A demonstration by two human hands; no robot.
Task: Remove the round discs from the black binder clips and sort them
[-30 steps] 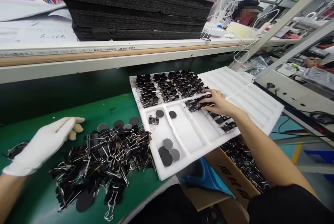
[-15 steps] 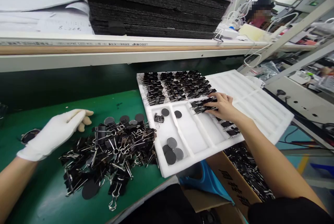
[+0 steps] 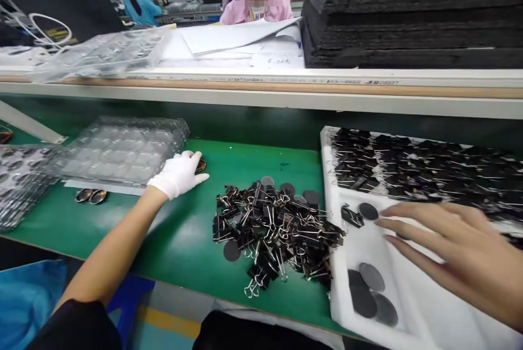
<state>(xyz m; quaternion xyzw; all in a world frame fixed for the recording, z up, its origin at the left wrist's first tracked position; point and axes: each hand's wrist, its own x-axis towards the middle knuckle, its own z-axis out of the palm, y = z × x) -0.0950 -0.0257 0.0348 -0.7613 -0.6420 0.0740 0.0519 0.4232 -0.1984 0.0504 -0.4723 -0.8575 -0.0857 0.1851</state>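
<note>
My left hand (image 3: 178,173), in a white glove, reaches out to the left and lies over a small dark round part (image 3: 200,165) on the green mat, beside a stack of clear blister trays (image 3: 122,148). Its fingers curl lightly over the part. My right hand (image 3: 453,244) is bare and hovers with fingers spread above the white foam tray (image 3: 370,238), holding nothing. A heap of black binder clips (image 3: 273,227) lies between the two hands. Rows of clips (image 3: 417,167) fill the tray's far compartments, and grey discs (image 3: 370,293) lie in its near one.
Two more dark oval parts (image 3: 90,195) lie by the blister trays. More clear trays (image 3: 20,184) sit at far left. A shelf rail (image 3: 261,88) runs across, with black foam sheets (image 3: 408,12) and papers (image 3: 237,40) behind it. A person in pink sits opposite.
The view has swung left. My left hand moved away from the clip heap to the blister trays. My right hand left the clips in the tray and now hovers open.
</note>
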